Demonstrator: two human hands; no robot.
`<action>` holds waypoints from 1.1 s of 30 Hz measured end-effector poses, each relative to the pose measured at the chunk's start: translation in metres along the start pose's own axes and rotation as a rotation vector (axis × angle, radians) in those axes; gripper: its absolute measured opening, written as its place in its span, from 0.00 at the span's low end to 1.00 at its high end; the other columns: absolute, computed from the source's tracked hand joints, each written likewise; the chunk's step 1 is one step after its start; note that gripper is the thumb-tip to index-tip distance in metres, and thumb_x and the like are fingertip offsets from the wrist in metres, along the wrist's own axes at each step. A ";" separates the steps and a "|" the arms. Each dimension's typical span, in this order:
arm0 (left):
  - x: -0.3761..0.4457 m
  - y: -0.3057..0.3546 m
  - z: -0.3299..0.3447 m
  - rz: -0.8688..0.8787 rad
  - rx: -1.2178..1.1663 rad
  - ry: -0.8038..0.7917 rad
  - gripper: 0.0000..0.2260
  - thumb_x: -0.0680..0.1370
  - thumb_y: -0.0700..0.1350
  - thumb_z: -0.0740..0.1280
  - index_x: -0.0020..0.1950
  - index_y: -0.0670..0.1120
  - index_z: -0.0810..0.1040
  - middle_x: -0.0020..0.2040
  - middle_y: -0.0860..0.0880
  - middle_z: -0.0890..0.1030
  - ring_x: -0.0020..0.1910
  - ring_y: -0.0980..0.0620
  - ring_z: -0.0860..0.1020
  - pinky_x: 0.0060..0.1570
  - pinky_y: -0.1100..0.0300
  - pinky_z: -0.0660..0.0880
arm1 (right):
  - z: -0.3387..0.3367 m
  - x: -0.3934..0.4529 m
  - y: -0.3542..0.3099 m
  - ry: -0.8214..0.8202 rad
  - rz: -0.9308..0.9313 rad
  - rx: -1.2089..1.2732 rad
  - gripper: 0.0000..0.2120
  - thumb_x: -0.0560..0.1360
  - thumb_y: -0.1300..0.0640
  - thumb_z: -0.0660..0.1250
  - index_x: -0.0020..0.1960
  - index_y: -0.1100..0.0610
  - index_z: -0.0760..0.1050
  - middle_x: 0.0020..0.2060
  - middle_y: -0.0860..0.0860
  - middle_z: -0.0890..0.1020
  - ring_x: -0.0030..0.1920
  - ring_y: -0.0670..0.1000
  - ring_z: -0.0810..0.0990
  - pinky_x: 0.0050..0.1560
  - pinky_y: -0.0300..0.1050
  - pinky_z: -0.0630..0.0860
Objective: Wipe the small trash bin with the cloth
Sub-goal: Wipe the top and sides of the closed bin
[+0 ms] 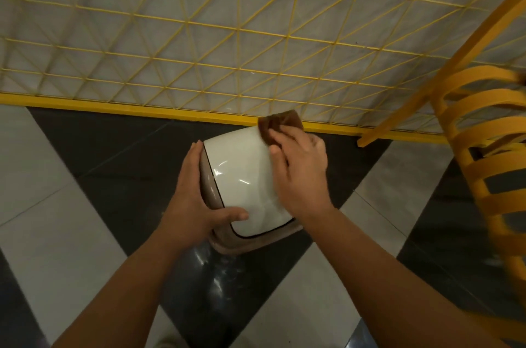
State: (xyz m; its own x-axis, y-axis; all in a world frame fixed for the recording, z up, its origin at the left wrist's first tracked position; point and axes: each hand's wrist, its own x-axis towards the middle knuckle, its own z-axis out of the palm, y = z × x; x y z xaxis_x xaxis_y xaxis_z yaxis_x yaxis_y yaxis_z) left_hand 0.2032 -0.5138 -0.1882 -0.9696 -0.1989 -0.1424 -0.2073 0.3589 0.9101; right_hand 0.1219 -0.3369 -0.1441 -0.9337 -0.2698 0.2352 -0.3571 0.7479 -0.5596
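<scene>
Left hand (196, 199) grips the left rim of the small white glossy-lidded, beige-bodied plastic trash bin (242, 177) standing on the dark floor tile. Right hand (299, 174) presses the brown cloth (280, 123) against the lid's far-right corner. Wiping appears underway; sides likely remain.

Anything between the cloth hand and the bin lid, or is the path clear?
Nothing visible blocks it. The right hand already presses the brown cloth on the far right corner of the white lid. The left hand holds the trash bin's left side, thumb on the lid's near edge.
</scene>
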 end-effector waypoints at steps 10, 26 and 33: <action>0.002 -0.002 -0.001 0.081 -0.075 -0.043 0.60 0.55 0.55 0.82 0.78 0.56 0.49 0.76 0.57 0.58 0.74 0.59 0.59 0.71 0.52 0.64 | 0.021 0.019 -0.033 -0.156 -0.394 -0.271 0.14 0.75 0.56 0.64 0.60 0.48 0.78 0.58 0.48 0.78 0.55 0.55 0.73 0.52 0.50 0.67; 0.011 0.017 0.024 -0.078 -0.257 -0.012 0.36 0.74 0.64 0.64 0.76 0.63 0.48 0.77 0.57 0.58 0.73 0.55 0.62 0.68 0.57 0.64 | -0.012 -0.019 0.056 -0.078 0.616 0.473 0.15 0.81 0.47 0.50 0.53 0.44 0.76 0.48 0.43 0.79 0.50 0.42 0.75 0.52 0.43 0.69; 0.006 0.030 0.030 -0.162 -0.286 0.056 0.24 0.80 0.59 0.54 0.74 0.68 0.49 0.76 0.54 0.61 0.66 0.56 0.67 0.55 0.67 0.65 | -0.016 -0.092 0.080 -0.129 0.389 0.108 0.15 0.81 0.50 0.53 0.61 0.48 0.75 0.57 0.46 0.77 0.58 0.45 0.73 0.63 0.50 0.71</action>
State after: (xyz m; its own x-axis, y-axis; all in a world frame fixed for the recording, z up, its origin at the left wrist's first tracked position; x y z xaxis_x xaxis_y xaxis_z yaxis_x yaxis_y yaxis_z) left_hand 0.1873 -0.4765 -0.1734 -0.9167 -0.2854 -0.2797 -0.3056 0.0496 0.9509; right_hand 0.1800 -0.2422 -0.1974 -0.9924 -0.0591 -0.1076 0.0282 0.7431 -0.6686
